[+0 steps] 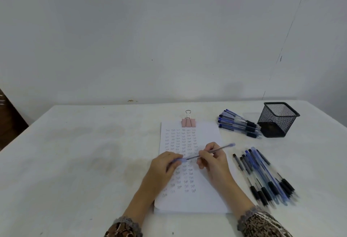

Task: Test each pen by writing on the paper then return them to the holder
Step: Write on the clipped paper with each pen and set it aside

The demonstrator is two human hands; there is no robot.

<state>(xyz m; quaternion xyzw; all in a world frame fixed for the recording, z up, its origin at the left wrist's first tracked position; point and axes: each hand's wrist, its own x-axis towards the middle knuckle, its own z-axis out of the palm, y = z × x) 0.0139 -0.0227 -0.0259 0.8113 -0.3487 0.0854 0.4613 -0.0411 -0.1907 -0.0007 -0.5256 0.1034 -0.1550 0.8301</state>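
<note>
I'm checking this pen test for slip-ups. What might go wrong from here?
The left hand holds a blue cap apart from the pen in the right hand; the bare tip could smear the paper. Two loose pen piles could get mixed, and the mesh holder looks empty.

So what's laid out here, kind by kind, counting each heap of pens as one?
Black wire-mesh pen holder: 1
Pink binder clip: 1
White written-on paper: 1
Heaps of blue and black pens, far and near: 2
Clear blue pen in right hand: 1
Blue cap in left hand: 1
Total: 7
</note>
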